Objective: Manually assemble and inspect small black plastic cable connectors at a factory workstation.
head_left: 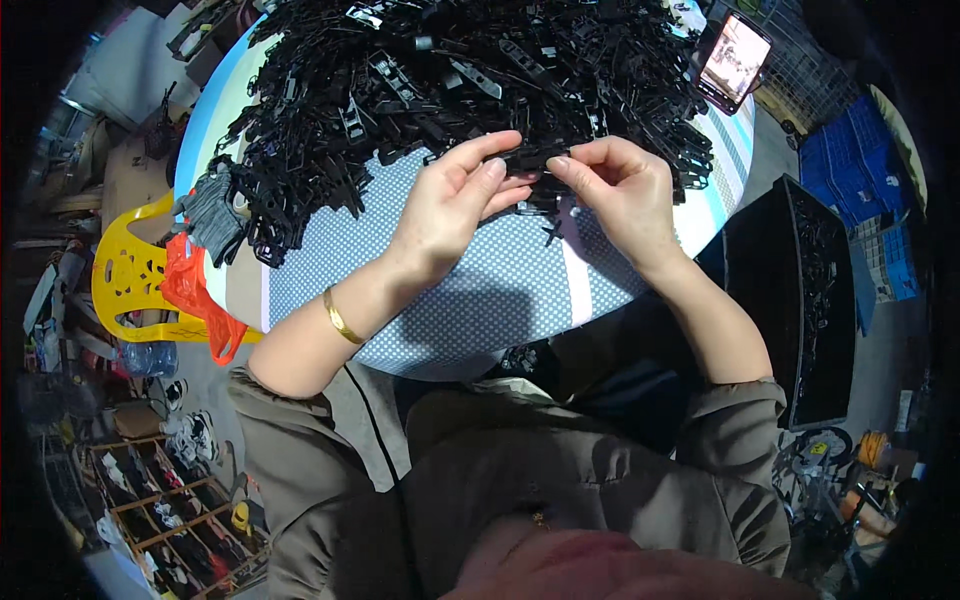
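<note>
A large heap of small black plastic parts [450,90] covers the far side of the round table. At its near edge, both my hands are closed on a small black plastic part [528,160]. My left hand [450,205] has its thumb and fingers around the part's left side, with the lower fingers beneath it. The thumb and forefinger of my right hand [630,190] pinch its right end. The part's exact shape is lost against the dark heap. Just below my fingers, one loose black piece [552,232] lies on the patterned tablecloth [470,310].
A phone [735,62] stands at the table's far right edge. Grey knit cloth [212,215] and a red plastic bag [185,275] lie at the left edge, beside a yellow chair [125,275]. To my right stands a black bin [770,300] holding more parts, with blue crates [850,160] beyond.
</note>
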`<action>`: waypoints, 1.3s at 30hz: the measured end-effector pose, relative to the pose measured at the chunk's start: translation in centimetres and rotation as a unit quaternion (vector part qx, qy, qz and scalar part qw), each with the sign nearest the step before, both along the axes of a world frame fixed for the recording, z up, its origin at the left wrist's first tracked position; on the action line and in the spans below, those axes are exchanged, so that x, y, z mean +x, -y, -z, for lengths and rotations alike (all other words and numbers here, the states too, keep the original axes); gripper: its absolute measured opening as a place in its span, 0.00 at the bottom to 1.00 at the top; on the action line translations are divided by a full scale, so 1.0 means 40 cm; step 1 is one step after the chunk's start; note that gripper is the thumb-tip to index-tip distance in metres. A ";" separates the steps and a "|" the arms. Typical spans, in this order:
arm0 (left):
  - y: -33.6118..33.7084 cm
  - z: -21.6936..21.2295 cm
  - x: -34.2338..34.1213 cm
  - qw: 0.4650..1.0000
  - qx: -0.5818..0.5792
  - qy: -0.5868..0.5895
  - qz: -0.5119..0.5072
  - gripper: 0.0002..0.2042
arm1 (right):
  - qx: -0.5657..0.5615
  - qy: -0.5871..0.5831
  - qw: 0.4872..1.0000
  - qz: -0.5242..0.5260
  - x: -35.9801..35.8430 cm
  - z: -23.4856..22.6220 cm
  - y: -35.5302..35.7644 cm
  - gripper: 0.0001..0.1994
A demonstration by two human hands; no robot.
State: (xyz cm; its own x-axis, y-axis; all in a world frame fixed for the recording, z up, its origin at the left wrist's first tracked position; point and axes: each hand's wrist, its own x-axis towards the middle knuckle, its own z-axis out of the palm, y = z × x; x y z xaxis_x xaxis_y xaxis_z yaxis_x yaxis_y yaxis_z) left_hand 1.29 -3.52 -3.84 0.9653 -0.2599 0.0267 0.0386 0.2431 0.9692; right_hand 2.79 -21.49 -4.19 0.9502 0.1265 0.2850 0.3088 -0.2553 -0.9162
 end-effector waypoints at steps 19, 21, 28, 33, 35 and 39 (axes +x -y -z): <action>0.012 -0.010 -0.036 0.954 0.092 0.004 0.284 0.17 | -0.155 -0.005 0.984 -0.090 0.068 -0.107 0.064 0.10; 0.006 -0.007 -0.034 0.939 0.132 0.000 0.318 0.15 | -0.159 0.123 0.976 -0.088 0.075 -0.110 0.006 0.09; 0.012 0.006 -0.013 0.921 0.198 0.019 0.335 0.14 | -0.445 0.325 0.833 -0.045 0.172 -0.036 -0.186 0.09; 0.010 0.019 -0.012 0.929 0.171 -0.001 0.328 0.13 | -0.408 0.360 0.838 -0.041 0.169 -0.045 -0.178 0.08; 0.010 0.010 -0.016 0.929 0.198 -0.017 0.313 0.13 | -0.361 0.390 0.846 -0.036 0.139 -0.055 -0.142 0.09; 0.014 0.010 -0.011 0.954 0.107 -0.073 0.272 0.15 | -0.110 0.096 0.983 -0.113 0.053 -0.094 -0.047 0.21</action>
State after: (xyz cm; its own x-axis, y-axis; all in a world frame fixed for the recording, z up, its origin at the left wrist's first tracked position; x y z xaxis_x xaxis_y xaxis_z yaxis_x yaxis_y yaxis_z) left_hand 0.83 -4.10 -4.24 0.6760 -0.7070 -0.2078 0.2406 -0.0549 0.9691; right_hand 4.93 -19.62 -0.43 0.8223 0.4061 0.3986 0.5422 -0.3464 -0.7655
